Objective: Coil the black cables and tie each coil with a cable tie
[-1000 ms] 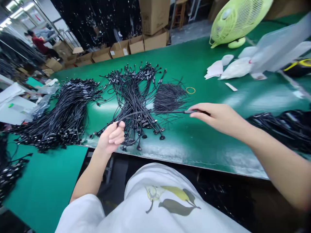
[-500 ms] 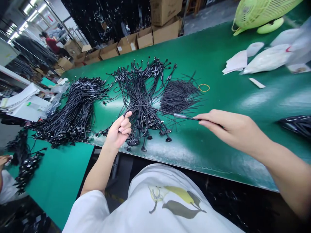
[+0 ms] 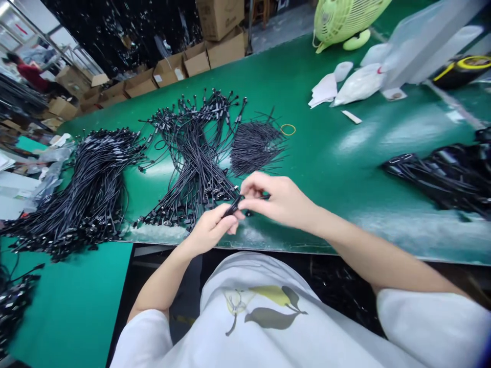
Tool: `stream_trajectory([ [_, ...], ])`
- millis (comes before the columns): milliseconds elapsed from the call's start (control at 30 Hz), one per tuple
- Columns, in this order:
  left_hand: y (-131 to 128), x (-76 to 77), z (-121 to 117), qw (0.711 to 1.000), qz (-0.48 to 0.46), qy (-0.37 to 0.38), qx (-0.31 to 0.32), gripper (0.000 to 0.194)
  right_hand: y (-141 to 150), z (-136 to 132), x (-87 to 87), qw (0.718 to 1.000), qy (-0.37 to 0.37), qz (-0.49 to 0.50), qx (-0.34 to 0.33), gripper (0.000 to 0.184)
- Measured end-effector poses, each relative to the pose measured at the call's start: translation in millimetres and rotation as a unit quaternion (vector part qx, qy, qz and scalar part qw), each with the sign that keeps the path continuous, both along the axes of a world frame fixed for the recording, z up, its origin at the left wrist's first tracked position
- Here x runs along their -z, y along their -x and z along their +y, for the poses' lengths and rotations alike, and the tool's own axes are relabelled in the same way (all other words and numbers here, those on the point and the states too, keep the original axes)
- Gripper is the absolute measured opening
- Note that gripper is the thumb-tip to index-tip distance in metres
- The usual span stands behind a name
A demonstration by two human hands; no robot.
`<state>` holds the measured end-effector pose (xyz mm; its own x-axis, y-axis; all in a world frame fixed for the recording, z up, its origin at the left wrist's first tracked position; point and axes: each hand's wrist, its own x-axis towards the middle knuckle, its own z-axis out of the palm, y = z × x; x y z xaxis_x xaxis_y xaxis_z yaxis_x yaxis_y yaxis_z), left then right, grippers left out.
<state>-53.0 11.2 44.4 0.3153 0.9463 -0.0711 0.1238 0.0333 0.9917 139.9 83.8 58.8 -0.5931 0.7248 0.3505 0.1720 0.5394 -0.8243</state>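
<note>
Close to the table's front edge, my two hands meet over a black cable [image 3: 231,208] gathered into a short bundle. My left hand [image 3: 215,225] is closed around it from the left. Thumb and fingers of my right hand [image 3: 274,198] pinch the bundle's other end, and partly hide it. Just behind my hands lies a loose pile of black cables [image 3: 195,145] with plugs at both ends. To its right is a heap of thin black ties [image 3: 255,145].
On the left lies a larger cable pile [image 3: 99,174]. Bagged cables [image 3: 433,174] are at the right. A yellow rubber band [image 3: 288,130], a white plastic bag [image 3: 360,86] and a green fan [image 3: 345,23] are farther back. Open cardboard boxes [image 3: 169,71] line the table's far edge.
The cable, stretched between my hands before, is now a short bundle. My right hand has come in left to meet my left hand, which shifted right and down. The view has turned right.
</note>
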Motion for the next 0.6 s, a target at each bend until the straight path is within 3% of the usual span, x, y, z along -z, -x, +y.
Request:
stream_trajectory([
  [67, 1, 4.3, 3, 0.992, -0.119, 0.022, -0.046, 0.028, 8, -1, 12.9, 0.985, 0.095, 0.13, 0.067, 0.034],
  [167, -4, 13.2, 11, 0.964, -0.237, 0.071, -0.101, 0.033, 24, -12, 34.3, 0.93, 0.275, 0.24, 0.032, 0.038],
  [267, -15, 24.3, 11, 0.948, -0.26, 0.142, -0.117, 0.039, 35, -18, 43.9, 0.844, 0.436, 0.312, 0.028, 0.039],
  [400, -30, 39.5, 0, 0.937, -0.279, 0.14, -0.159, 0.044, 34, -12, 40.2, 0.758, 0.537, 0.371, 0.009, 0.04],
  [500, -31, 47.6, -8, 0.966, -0.193, 0.101, -0.137, 0.043, 38, -16, 37.8, 0.747, 0.535, 0.395, 0.015, 0.035],
  [600, -23, 49.8, -10, 0.992, -0.059, 0.086, -0.067, 0.041, 48, -30, 39.4, 0.777, 0.49, 0.395, 0.02, 0.03],
])
